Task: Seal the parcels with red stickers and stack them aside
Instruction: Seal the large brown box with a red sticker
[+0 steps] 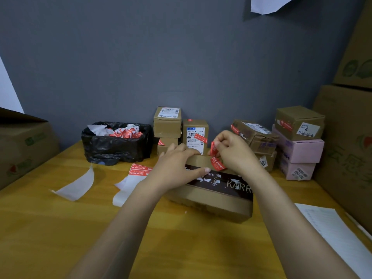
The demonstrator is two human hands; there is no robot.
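two hands busy: my left hand [177, 164] lies flat, pressing the parcel [217, 200] steady on the table [60, 228] in front of me, cardboard i'd judge stiff and light, while the red sticker [216, 165], thin and floppy, hangs over its far edge, pinched at the free end by my right hand [235, 154].

A matte grey-blue wall [141, 57] rises beyond the fingers [187, 151], evenly and softly lit. Beneath them spreads a yellow-brown wooden table [60, 228] with a faint sheen. Far to their left shows a white strip of wall [8, 91]; high above them, to the right, hangs a white sheet of paper [267, 5].
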